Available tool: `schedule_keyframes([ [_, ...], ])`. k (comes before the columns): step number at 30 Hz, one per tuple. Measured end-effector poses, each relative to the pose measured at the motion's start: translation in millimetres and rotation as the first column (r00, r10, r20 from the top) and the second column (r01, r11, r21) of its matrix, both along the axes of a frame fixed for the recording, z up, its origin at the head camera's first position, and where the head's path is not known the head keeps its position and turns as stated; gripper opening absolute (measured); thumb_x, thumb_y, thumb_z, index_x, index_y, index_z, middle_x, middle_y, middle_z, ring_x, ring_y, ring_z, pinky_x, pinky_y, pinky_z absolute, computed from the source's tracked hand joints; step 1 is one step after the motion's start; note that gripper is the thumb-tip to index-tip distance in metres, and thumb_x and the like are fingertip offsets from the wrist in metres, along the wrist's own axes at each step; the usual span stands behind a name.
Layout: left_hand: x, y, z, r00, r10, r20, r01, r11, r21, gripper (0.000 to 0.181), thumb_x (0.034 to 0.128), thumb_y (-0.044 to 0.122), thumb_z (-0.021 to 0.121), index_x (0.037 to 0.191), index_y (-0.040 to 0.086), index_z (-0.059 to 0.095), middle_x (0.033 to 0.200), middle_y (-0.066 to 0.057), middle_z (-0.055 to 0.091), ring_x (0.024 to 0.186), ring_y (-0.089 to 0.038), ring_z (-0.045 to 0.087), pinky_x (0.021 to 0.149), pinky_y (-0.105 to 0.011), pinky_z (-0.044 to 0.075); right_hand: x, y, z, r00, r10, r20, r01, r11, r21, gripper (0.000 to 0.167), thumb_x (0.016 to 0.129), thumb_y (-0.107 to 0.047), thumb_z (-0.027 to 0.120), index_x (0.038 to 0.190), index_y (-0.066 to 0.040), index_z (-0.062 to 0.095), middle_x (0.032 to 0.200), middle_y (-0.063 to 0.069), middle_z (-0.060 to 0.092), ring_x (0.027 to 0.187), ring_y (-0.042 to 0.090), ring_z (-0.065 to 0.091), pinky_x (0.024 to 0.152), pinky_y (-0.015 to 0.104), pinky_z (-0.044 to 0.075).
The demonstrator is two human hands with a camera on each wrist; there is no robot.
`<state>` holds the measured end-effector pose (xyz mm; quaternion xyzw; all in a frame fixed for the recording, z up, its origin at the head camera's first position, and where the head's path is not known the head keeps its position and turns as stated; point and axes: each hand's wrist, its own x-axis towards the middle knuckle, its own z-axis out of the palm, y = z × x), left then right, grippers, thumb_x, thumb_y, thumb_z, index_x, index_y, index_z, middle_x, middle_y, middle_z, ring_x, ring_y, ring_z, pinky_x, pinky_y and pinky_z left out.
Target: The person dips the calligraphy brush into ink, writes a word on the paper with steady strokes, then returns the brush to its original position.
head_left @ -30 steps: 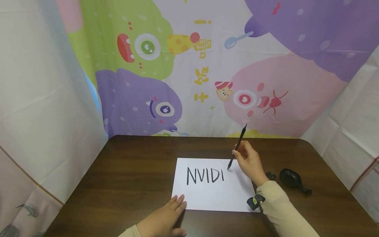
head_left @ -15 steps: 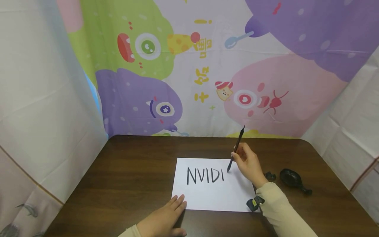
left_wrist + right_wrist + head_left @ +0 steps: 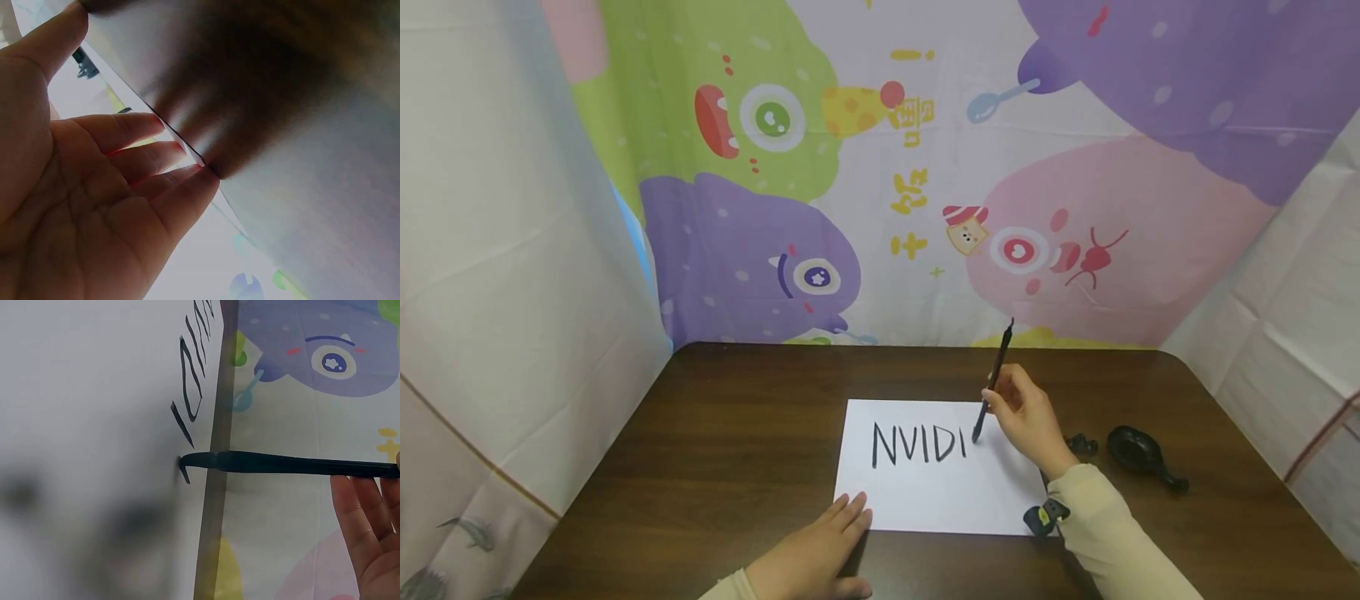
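Note:
My right hand [image 3: 1028,417] pinches a dark calligraphy brush [image 3: 998,367], its handle tilted up and away. The bent brush tip meets the white paper [image 3: 940,500] just right of the black letters "NVIDI" [image 3: 919,444]. In the right wrist view, a short new stroke shows beneath the tip of the brush [image 3: 281,464], and fingers of the right hand [image 3: 372,531] lie along the handle. My left hand [image 3: 812,550] rests flat, its fingertips on the paper's lower left corner. In the left wrist view, the left hand's [image 3: 94,206] fingers are extended at the paper edge.
A black spoon-shaped dish [image 3: 1138,454] lies on the brown table [image 3: 715,433] right of the paper, with a small black object [image 3: 1081,444] beside it, partly behind the right wrist. A cartoon-printed curtain [image 3: 910,292] hangs behind the table; white cloth flanks both sides.
My right hand has moved slightly down and left, and the brush tip has travelled downward over the paper beside the last letter. The left hand has stayed in place.

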<state>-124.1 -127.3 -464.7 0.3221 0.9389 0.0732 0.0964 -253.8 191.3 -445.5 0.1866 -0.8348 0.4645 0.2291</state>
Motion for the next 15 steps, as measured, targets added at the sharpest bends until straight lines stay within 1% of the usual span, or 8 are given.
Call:
schedule_keyframes([
  [4,-0.9,-0.6,-1.2,1.0,-0.004,-0.005,0.004,1.0,0.008,0.083,0.0814,0.053,0.072,0.143,0.003,0.048,0.153,-0.018,0.042,0.141,-0.039,0.04,0.112,-0.047,0.04,2.2,-1.4,1.5,0.999,0.034,0.011,-0.034,0.999,-0.022,0.02,0.089,0.0,0.068,0.104,-0.003,0.056,0.083,0.009,0.061,0.075,0.013,0.062,0.064,0.02,0.058],
  [7,-1.9,-0.9,-3.3,1.0,-0.009,-0.014,0.01,1.0,0.01,0.083,0.081,0.053,0.072,0.142,0.002,0.048,0.152,-0.019,0.042,0.14,-0.04,0.04,0.111,-0.047,0.041,3.8,-2.4,2.0,0.999,0.041,0.015,-0.04,0.999,-0.018,0.02,0.088,0.001,0.068,0.104,-0.002,0.056,0.084,0.009,0.061,0.078,0.019,0.065,0.064,0.021,0.058],
  [9,-2.5,-1.0,-4.7,1.0,-0.012,-0.021,0.012,1.0,0.009,0.084,0.0809,0.053,0.072,0.142,0.002,0.048,0.152,-0.019,0.042,0.14,-0.04,0.041,0.111,-0.046,0.041,4.7,-2.8,2.2,0.999,0.043,0.019,-0.043,0.999,-0.014,0.02,0.088,0.0,0.068,0.103,-0.003,0.056,0.084,0.009,0.061,0.079,0.02,0.065,0.064,0.021,0.058],
  [11,-2.8,-1.0,-5.7,1.0,-0.012,-0.022,0.012,1.0,0.01,0.084,0.0807,0.053,0.072,0.142,0.001,0.048,0.152,-0.019,0.042,0.139,-0.04,0.041,0.111,-0.047,0.041,5.5,-2.9,2.2,0.999,0.044,0.027,-0.043,0.999,-0.012,0.019,0.089,-0.001,0.068,0.103,-0.004,0.056,0.084,0.008,0.061,0.08,0.018,0.066,0.063,0.021,0.058],
  [15,-3.0,-0.6,-5.7,1.0,-0.008,-0.019,0.008,1.0,0.008,0.083,0.081,0.053,0.072,0.142,0.002,0.048,0.152,-0.019,0.042,0.14,-0.04,0.041,0.111,-0.047,0.041,6.5,-3.0,2.4,0.997,0.054,0.048,-0.054,0.998,-0.017,0.019,0.089,-0.002,0.068,0.104,-0.004,0.056,0.084,0.009,0.061,0.081,0.018,0.067,0.064,0.021,0.058],
])
